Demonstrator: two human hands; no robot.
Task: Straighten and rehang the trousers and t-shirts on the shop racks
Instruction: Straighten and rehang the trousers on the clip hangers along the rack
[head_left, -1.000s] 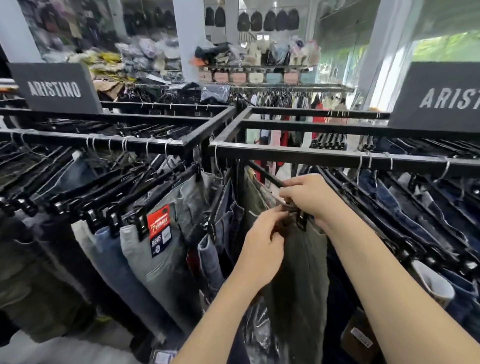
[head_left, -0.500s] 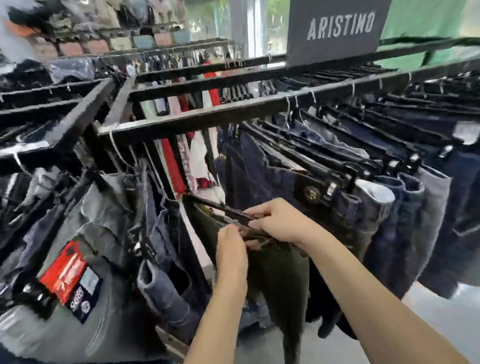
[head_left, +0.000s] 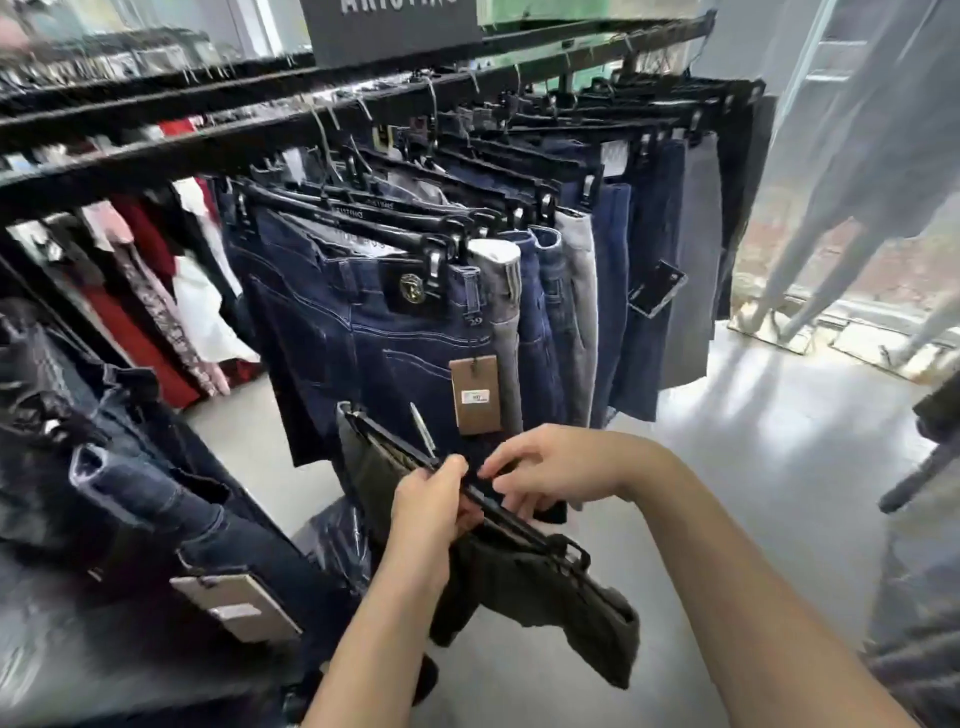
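Trousers (head_left: 561, 597) of dark olive cloth hang from a black clip hanger (head_left: 545, 540) that is off the rail and held low and tilted, its far end higher than its near end, in front of the rack. The left hand (head_left: 431, 501) grips the middle of the hanger bar with fingers curled round it and the thumb on top. The right hand (head_left: 550, 470) reaches over from the other side, fingers bent, pinching the same bar just beside the left hand. Directly behind both hands hangs a pair of dark blue jeans (head_left: 363, 332), the front pair in a tightly packed row on the black rail (head_left: 311, 117), with a round metal badge on its waistband patch, a size sticker reading 29 and a brown card tag (head_left: 475, 392) dangling just above the right hand. Further along the row come grey and blue pairs, one carrying a black tag (head_left: 657, 288). More jeans (head_left: 156, 499) crowd in at the left, close to the left forearm, with a pale tag (head_left: 234, 605) hanging from them. A crumpled clear plastic bag (head_left: 332, 540) lies low between the 2 groups. Red and white garments (head_left: 156, 322) hang behind the rail, a dark sign (head_left: 389, 26) stands above it, and bare grey floor (head_left: 753, 467) spreads to the right.
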